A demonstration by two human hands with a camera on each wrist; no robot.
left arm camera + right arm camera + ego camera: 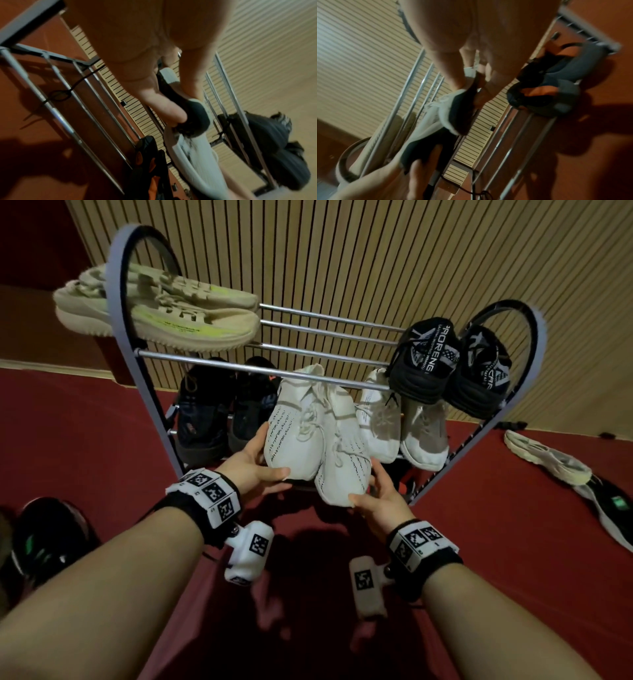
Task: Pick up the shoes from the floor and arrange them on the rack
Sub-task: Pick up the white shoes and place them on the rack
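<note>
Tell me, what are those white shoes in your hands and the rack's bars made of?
The white shoes look like soft knit fabric, matte, judging by the woven texture and cloth laces; the soles are dark underneath, probably rubber. The rack's bars look like polished metal, since they are thin tubes with bright glints.

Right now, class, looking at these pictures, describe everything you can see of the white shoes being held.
The white shoes are a knit-looking pair with white laces and lines of small dark print along their sides. They are held toes toward the camera, heels toward the rack, in front of its lower shelf. The left hand grips one toe, the right hand the other. The wrist views show dark soles with the fingers beneath. The shoes press together side by side.
</note>
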